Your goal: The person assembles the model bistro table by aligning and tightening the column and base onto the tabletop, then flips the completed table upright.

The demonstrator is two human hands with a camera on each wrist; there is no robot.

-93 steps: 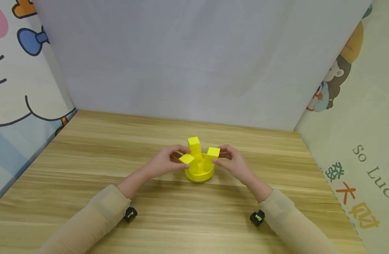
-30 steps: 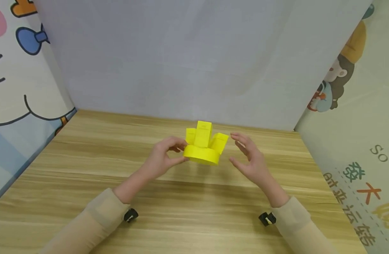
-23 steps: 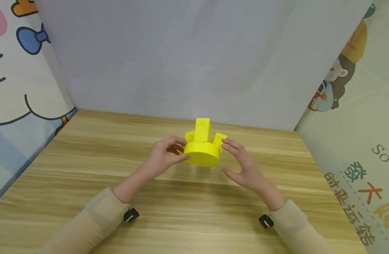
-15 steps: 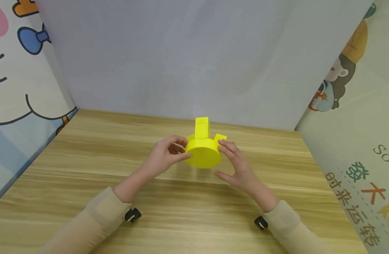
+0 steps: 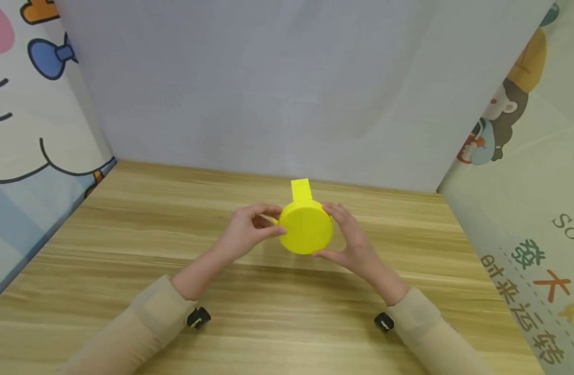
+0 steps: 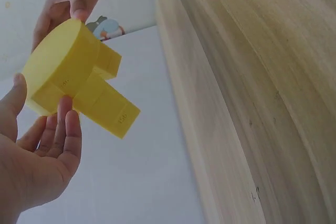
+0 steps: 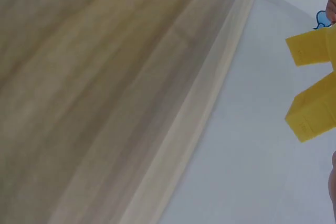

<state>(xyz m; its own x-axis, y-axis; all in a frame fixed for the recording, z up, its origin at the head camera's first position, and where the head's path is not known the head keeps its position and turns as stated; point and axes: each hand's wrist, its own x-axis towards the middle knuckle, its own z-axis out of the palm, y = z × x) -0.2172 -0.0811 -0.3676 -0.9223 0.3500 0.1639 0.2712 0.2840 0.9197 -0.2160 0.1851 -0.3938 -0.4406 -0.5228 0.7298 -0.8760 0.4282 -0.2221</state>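
Observation:
A yellow round shallow dish-like piece (image 5: 307, 229) is held raised over the table, its flat disc underside turned to the head camera. One block-shaped arm (image 5: 301, 190) stands up behind its top edge; the left wrist view shows two such arms, the longer (image 6: 107, 106) with a small number on its end. My left hand (image 5: 245, 233) pinches the left rim, thumb on the flat face and fingers behind. At the right, my right hand (image 5: 354, 242) grips the edge, fingers at the upper right and thumb at the bottom. The dish's hollow side is hidden in the head view.
The wood-grain table (image 5: 287, 323) spreads beneath both hands. A pale grey cloth wall (image 5: 287, 94) rises at its back edge, with cartoon-printed sheets (image 5: 57, 120) on the left and right. Each wrist wears a small black camera (image 5: 199, 317).
The yellow piece has been lifted from the table and tipped until its underside faces the head camera. My right hand came off, opened, then closed in on the right edge.

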